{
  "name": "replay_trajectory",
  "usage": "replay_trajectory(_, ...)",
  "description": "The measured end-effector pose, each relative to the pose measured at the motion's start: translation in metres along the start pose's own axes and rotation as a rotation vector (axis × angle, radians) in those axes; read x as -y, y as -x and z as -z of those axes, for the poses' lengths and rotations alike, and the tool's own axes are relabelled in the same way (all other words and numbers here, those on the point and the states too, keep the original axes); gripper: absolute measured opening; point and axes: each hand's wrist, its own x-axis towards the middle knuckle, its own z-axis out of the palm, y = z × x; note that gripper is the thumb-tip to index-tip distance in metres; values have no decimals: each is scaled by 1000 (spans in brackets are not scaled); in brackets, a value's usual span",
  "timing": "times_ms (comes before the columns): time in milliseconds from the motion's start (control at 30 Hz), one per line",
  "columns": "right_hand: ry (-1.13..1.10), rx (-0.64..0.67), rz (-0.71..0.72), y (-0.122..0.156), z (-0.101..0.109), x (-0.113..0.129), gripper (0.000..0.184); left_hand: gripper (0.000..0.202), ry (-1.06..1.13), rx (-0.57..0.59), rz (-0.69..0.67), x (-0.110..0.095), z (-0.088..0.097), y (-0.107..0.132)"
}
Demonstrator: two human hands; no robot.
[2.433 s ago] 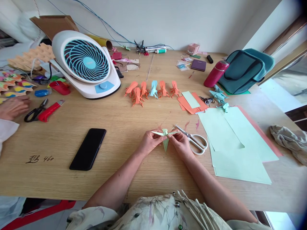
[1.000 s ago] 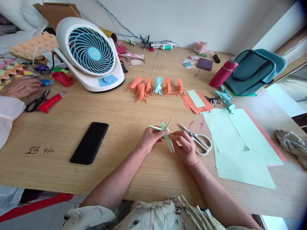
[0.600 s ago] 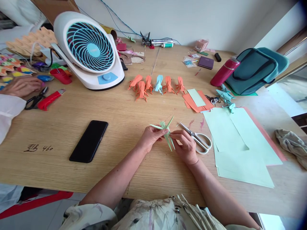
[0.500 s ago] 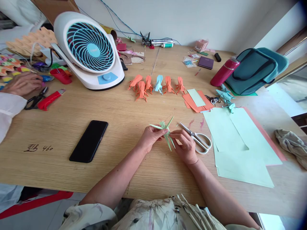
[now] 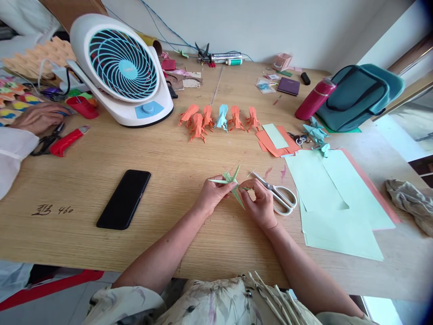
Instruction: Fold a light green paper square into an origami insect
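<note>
A small light-green folded paper figure with thin pointed flaps is held just above the wooden table. My left hand pinches its left side. My right hand pinches its right side, fingers curled. White-handled scissors lie right beside my right hand. A row of several folded orange figures with one blue one stands farther back.
A black phone lies to the left. Light-green sheets lie to the right, orange scraps behind them. A white and blue fan, a red bottle and a teal bag stand at the back. Another person's hand rests far left.
The figure has turned in my hands from lying flat to flaps pointing up and out. My right fingers have shifted up along it. The other person's hand moved a little.
</note>
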Motion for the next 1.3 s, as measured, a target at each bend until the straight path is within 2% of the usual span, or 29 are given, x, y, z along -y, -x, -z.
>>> replay_trajectory(333,-329,-16,-314,1,-9,-12,22,39,-52,28,-51,4,-1,0)
replay_trajectory(533,-482,-63,-432,1,-14,-19,33,36,-104,34,-124,8,-2,-2)
replay_trajectory(800,-605,-58,-481,-2,-14,-15,34,31,-117,36,-172,15,-4,-1)
replay_trajectory(1133,-608,-97,-452,-3,-16,-11,35,26,-169,57,-228,14,-7,-1)
replay_trajectory(1300,-612,-106,-455,-4,-17,-7,39,26,-249,-11,-255,17,-7,-1)
